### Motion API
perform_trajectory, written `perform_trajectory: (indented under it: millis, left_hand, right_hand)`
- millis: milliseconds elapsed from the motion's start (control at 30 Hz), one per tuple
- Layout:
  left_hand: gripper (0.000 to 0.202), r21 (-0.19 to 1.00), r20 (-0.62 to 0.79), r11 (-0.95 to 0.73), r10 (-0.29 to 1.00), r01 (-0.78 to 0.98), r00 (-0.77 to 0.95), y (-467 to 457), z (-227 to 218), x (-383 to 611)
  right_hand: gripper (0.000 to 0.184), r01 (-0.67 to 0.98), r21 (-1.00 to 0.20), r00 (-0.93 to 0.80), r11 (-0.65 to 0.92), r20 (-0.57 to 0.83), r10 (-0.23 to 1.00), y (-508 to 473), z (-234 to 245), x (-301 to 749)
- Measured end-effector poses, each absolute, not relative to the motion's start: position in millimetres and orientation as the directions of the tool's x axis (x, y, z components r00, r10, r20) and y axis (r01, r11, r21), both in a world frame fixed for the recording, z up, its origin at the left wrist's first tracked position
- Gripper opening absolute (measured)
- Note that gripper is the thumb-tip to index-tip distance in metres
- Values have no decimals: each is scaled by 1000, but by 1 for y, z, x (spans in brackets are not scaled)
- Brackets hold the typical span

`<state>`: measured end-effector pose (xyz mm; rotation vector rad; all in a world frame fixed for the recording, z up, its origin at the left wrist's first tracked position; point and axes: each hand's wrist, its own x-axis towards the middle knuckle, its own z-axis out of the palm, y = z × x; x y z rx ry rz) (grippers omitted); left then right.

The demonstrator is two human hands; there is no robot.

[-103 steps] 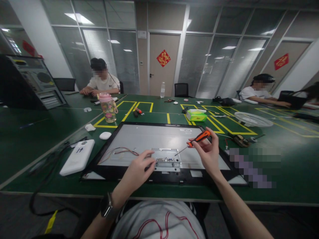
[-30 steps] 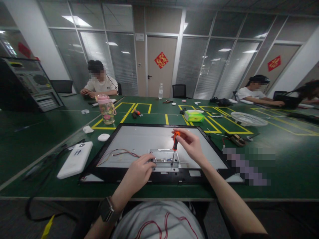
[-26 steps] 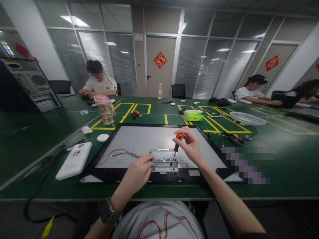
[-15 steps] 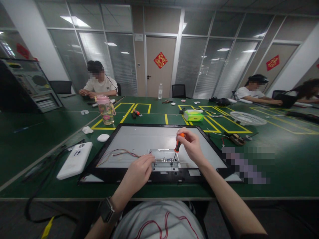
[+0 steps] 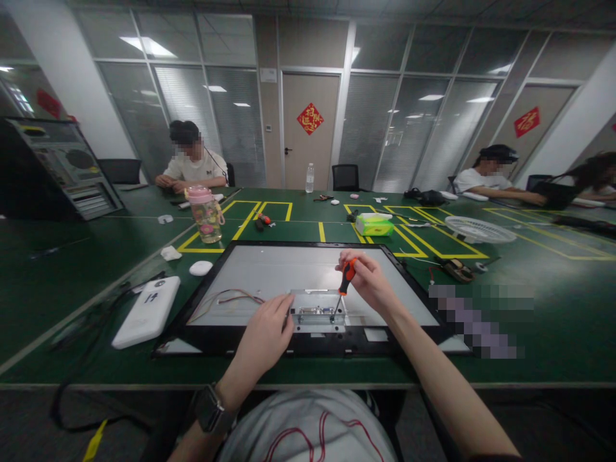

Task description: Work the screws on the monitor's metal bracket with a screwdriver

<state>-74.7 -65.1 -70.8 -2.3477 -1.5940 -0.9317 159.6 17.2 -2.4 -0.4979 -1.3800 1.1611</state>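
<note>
In my right hand (image 5: 366, 274) is an orange-and-black screwdriver (image 5: 346, 277), gripped by its handle. It leans slightly, and its shaft runs down to the right end of a metal bracket (image 5: 315, 299) that has small connectors along it. The bracket sits on the back of a flat display panel (image 5: 283, 263) with a black frame, lying flat before me. At the bracket's left end, my left hand (image 5: 269, 324) has its fingers closed together; a dark sliver shows between them, too small to name. Thin coloured wires (image 5: 231, 295) lie on the panel left of that hand.
A white power bank-like block (image 5: 147, 312) and a white round case (image 5: 201, 267) lie left of the panel. Beyond stand a pink-lidded bottle (image 5: 206, 215) and a green tissue pack (image 5: 374, 224). An open computer case (image 5: 62, 167) is far left. People sit across the table.
My left hand has drawn back slightly left from the bracket, its fingers more bunched. My right hand has shifted its hold on the screwdriver, whose tip stays at the bracket's right end.
</note>
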Motion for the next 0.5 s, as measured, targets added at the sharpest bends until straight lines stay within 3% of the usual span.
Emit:
perform_trajectory:
  millis: [200, 500]
  left_hand:
    - [37, 187, 579, -422, 777, 887, 247, -65, -72, -76]
    - [36, 180, 588, -420, 771, 889, 245, -65, -73, -75]
  right_hand:
    - [38, -330, -890, -307, 314, 416, 856, 17, -4, 162]
    - [30, -372, -866, -336, 334, 461, 821, 19, -6, 162]
